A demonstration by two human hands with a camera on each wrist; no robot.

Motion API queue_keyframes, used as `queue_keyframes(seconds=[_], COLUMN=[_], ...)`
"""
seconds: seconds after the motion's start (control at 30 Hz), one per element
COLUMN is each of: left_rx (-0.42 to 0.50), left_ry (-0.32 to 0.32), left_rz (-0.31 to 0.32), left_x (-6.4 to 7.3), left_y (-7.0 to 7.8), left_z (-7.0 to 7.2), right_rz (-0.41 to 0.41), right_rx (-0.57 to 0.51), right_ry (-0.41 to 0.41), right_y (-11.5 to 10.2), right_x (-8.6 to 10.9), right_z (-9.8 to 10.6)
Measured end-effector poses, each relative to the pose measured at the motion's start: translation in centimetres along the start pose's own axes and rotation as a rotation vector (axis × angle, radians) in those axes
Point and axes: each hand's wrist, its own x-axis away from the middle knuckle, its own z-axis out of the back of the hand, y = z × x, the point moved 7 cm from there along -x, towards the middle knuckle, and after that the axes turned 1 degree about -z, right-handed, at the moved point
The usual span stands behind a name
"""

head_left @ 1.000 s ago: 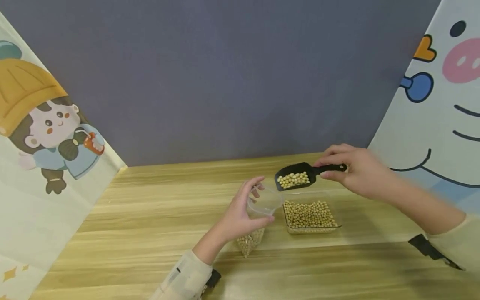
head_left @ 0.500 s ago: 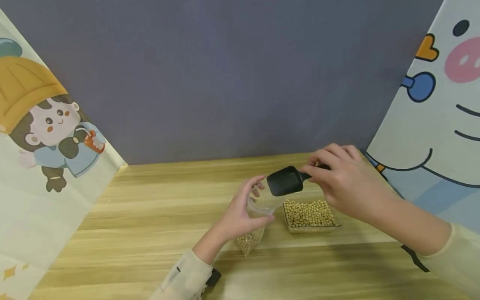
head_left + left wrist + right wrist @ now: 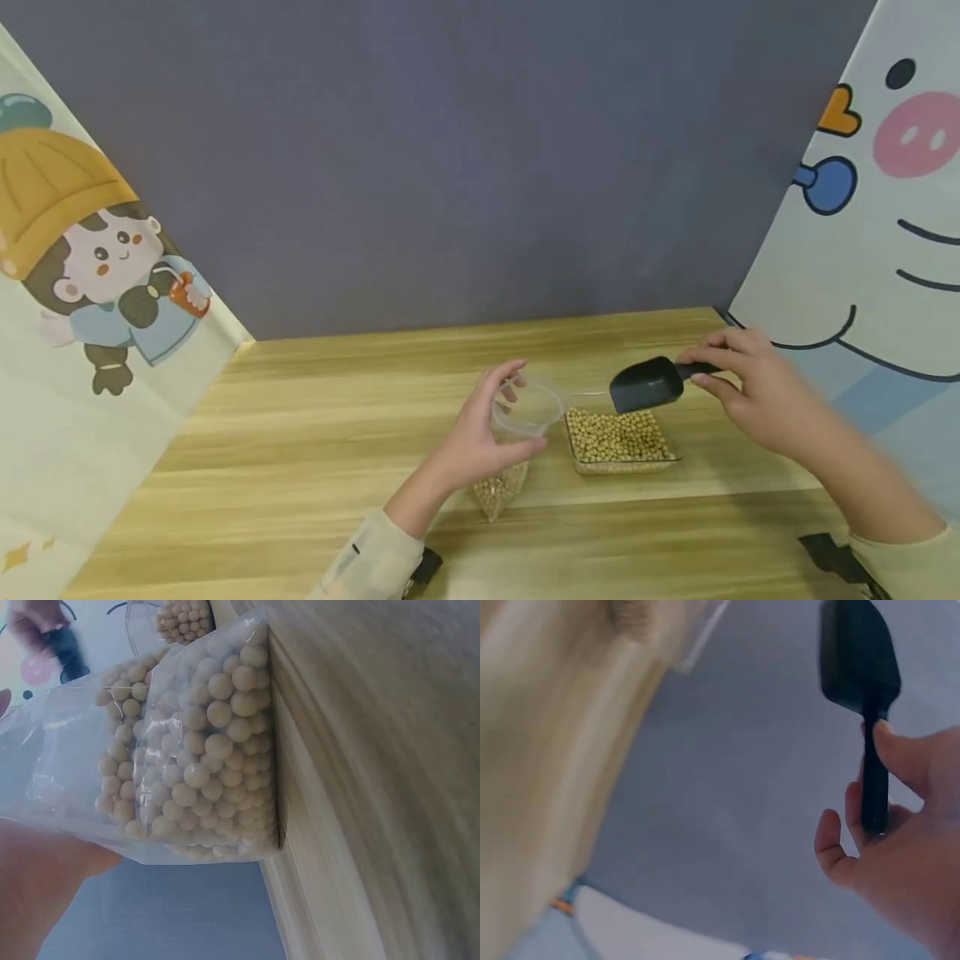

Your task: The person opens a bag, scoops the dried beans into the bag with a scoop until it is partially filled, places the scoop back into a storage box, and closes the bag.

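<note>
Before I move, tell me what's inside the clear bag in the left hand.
Pale, round beans fill the lower part of the bag. Anything deeper is covered by the outermost beans, so I cannot see it.

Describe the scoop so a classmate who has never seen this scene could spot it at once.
On the wooden table, find the clear box of small round balls. Near it, the right hand holds the scoop by its handle. It is black, whereas the box and bag nearby are see-through.

Wood-grain table (image 3: 300,467), bean-filled clear box (image 3: 626,467), bean-filled bag (image 3: 500,492)
</note>
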Motion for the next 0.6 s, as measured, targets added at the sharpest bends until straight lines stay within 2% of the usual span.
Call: queue_keyframes(seconds=[0.13,0.23,0.33,0.47,0.6], left_rx=[0.019,0.026,0.029,0.039,0.048], left_ry=[0.009,0.011,0.007,0.020,0.029], left_rz=[-0.006,-0.005,0.017,0.017,-0.003], left_x=[0.0,0.0,0.1,0.2,0.1], left_y=[-0.2,-0.3,-0.4,-0.5,-0.4], left_z=[-0.2,-0.3,-0.5,-0.4,-0.4], right_rz=[0.031,0.025,0.034,0.089,0.065], right_rx=[0.055,0.098,0.138,0.156,0.129], right_ry=[-0.004,-0.031,-0.059,-0.060,-0.095], right_y=[1.3,1.6,1.4,0.4,0.1], right_x=[1.9,2.8,3.1,2.9,3.2], right_z=[-1.6,-2.5,-3.0,-3.5,-4.2])
